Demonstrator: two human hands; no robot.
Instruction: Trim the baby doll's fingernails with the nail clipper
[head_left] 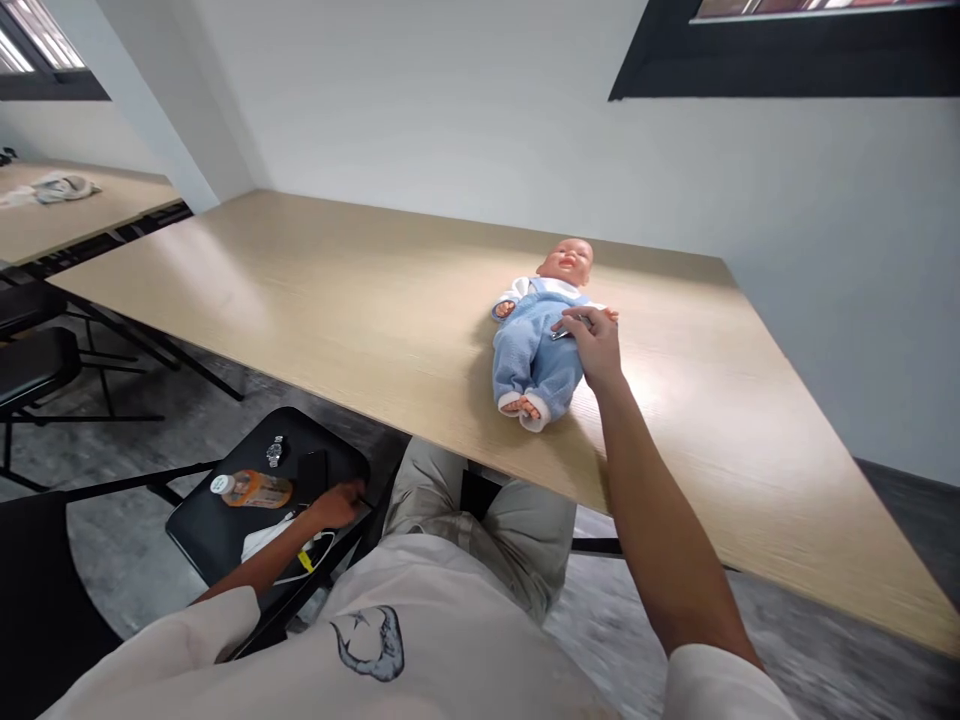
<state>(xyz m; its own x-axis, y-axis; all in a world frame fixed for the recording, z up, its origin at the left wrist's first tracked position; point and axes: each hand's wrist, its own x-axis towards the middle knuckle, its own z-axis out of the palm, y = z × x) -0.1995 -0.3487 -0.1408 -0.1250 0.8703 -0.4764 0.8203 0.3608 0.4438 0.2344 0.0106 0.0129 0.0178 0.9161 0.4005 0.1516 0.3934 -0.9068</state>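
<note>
A baby doll (pixel 536 335) in blue overalls and a white top lies on its back on the wooden table (pixel 337 300), head toward the wall. Over the doll's belly, on its right side in view, my right hand (pixel 596 340) pinches a small silver nail clipper (pixel 559 332). The clipper is partly covered by my fingers. My left hand (pixel 339 505) is low beside me, at the edge of the black chair seat (pixel 225 540). Its fingers are in shadow, and whether they hold anything does not show.
On the chair seat are an orange drink bottle (pixel 255 489) with a white cap, a metal watch (pixel 275 451), a dark phone (pixel 312 472) and a white cable (pixel 319 558). More black chairs (pixel 37 365) stand left. A second table (pixel 97 215) bears a crumpled cloth (pixel 64 188).
</note>
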